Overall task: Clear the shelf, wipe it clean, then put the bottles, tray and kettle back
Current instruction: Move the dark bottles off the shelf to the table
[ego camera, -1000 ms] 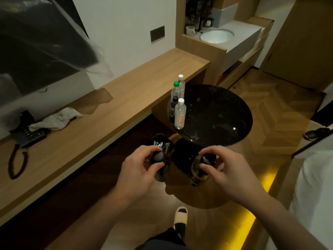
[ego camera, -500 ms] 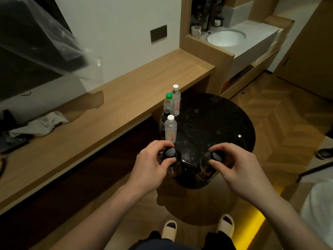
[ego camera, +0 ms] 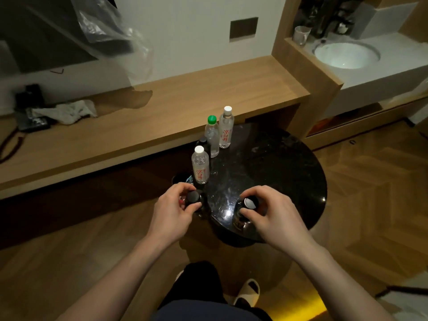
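The single head view looks steeply down, close over a round black table (ego camera: 289, 172).

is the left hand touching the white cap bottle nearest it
Apart. The head view shows table surface between the left hand, whose fingers grip a dark bottle, and the base of the white-cap bottle behind it.

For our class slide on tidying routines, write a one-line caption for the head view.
Both hands, left and right, grip dark bottles over a round black table beside three clear bottles.
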